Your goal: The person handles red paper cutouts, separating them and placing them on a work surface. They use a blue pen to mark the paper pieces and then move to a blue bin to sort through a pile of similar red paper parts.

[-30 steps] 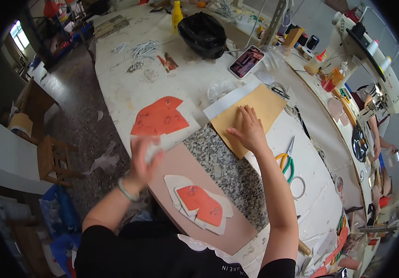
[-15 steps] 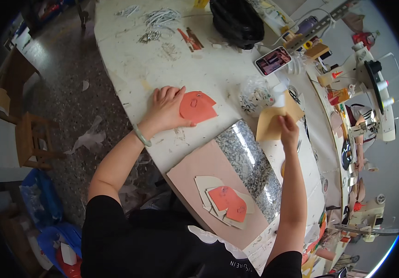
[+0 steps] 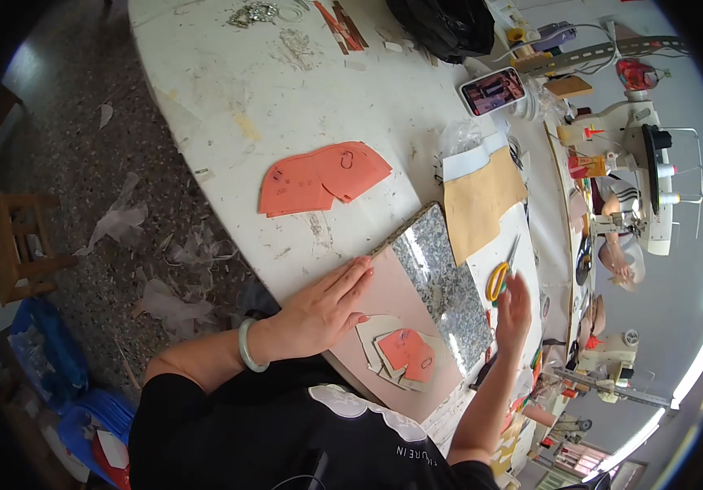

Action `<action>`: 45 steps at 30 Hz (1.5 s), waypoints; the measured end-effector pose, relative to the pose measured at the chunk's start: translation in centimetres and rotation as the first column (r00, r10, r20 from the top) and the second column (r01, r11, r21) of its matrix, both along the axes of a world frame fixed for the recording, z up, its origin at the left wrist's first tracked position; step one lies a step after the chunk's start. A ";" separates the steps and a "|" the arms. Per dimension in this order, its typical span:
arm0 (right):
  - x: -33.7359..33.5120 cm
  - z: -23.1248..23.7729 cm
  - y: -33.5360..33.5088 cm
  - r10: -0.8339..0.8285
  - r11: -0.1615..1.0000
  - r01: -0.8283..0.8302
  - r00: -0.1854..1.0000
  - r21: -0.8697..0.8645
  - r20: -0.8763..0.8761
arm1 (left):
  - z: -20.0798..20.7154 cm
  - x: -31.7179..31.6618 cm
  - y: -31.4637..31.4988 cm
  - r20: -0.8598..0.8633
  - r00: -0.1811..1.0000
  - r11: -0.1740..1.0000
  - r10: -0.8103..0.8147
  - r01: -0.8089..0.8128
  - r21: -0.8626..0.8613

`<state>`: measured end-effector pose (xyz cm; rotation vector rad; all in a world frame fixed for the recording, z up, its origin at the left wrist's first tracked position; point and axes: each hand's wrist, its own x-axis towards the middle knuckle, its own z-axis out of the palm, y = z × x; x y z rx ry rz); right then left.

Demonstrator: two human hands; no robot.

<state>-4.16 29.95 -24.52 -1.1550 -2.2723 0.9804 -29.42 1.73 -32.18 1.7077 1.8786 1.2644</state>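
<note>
While the right hand (image 3: 515,314) is too blurred to tell its fingers, the left hand (image 3: 317,313), fingers together, thumb apart, seems to steady the pink board (image 3: 391,286) under the red-topped stack (image 3: 405,351), whose lifting would call for an edge pinch

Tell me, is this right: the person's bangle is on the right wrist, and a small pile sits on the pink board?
Not quite: the head view shows the bangle on the left wrist. The pile does sit on the pink board.
</note>
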 end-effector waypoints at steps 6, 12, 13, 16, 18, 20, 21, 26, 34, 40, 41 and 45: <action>13.0 -3.6 -12.6 -0.457 0.854 0.304 0.827 0.422 0.328 | 0.0 -0.6 0.2 0.204 0.977 0.998 -0.058 0.053 0.029; 14.6 -5.8 -21.0 -0.607 0.793 0.542 0.736 0.276 0.298 | 0.0 -0.8 0.5 0.274 0.957 0.995 -0.093 0.100 -0.010; 14.1 -5.9 -20.9 -0.571 0.816 0.505 0.778 0.281 0.263 | 0.0 -0.9 0.7 0.257 0.961 0.994 -0.104 0.109 -0.006; 14.0 -6.0 -20.6 -0.585 0.802 0.502 0.771 0.324 0.253 | 0.0 -0.4 0.6 0.181 0.980 0.996 -0.087 0.090 -0.009; 14.0 -6.4 -20.6 -0.616 0.778 0.528 0.747 0.341 0.249 | 0.0 -0.3 0.7 0.130 0.989 0.996 -0.077 0.080 -0.023; 13.7 -6.3 -20.3 -0.645 0.761 0.553 0.701 0.340 0.305 | 0.0 -0.2 0.7 0.149 0.987 0.997 -0.062 0.067 -0.029; 13.1 -5.8 -19.9 -0.644 0.765 0.552 0.675 0.333 0.360 | 0.0 -0.1 0.6 0.162 0.986 0.998 -0.044 0.049 -0.031; 12.8 -4.6 -19.7 -0.613 0.790 0.493 0.641 0.365 0.462 | 0.7 0.6 0.7 0.247 0.968 0.998 -0.051 0.059 -0.023; 13.6 -5.2 -19.7 -0.623 0.776 0.517 0.720 0.362 0.305 | -0.4 1.4 1.0 0.024 0.997 0.997 -0.072 0.072 0.010; 16.6 -6.6 -19.2 -0.539 0.826 0.538 0.841 0.165 -0.043 | -0.9 1.1 1.3 -0.025 0.999 0.999 -0.038 0.037 -0.025; 17.1 -7.1 -19.2 -0.543 0.818 0.550 0.835 0.166 -0.092 | -0.9 0.9 1.3 -0.057 0.997 0.998 -0.049 0.047 -0.039; 17.5 -7.2 -19.8 -0.629 0.773 0.632 0.757 -0.045 -0.176 | -0.6 0.6 1.2 -0.222 0.971 0.995 -0.089 0.077 -0.065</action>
